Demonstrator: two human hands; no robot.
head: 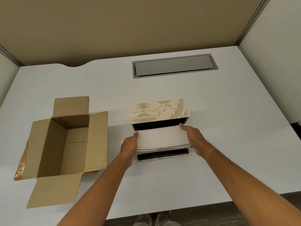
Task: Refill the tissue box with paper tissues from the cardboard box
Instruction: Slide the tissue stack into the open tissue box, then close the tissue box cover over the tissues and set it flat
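A cream tissue box with a gold ornamental pattern (160, 112) stands open in the middle of the white desk, its lid tilted up at the back and its dark inside showing. A stack of white paper tissues (162, 139) sits over the box's opening. My left hand (129, 144) grips the stack's left end and my right hand (193, 139) grips its right end. To the left, a brown cardboard box (65, 144) lies with all flaps spread open; its inside looks empty.
The white desk (228, 128) reaches to tan partition walls at the back and sides. A grey cable hatch (174, 66) is set into the desk behind the tissue box. The desk's front edge runs near my forearms; floor and shoes show below.
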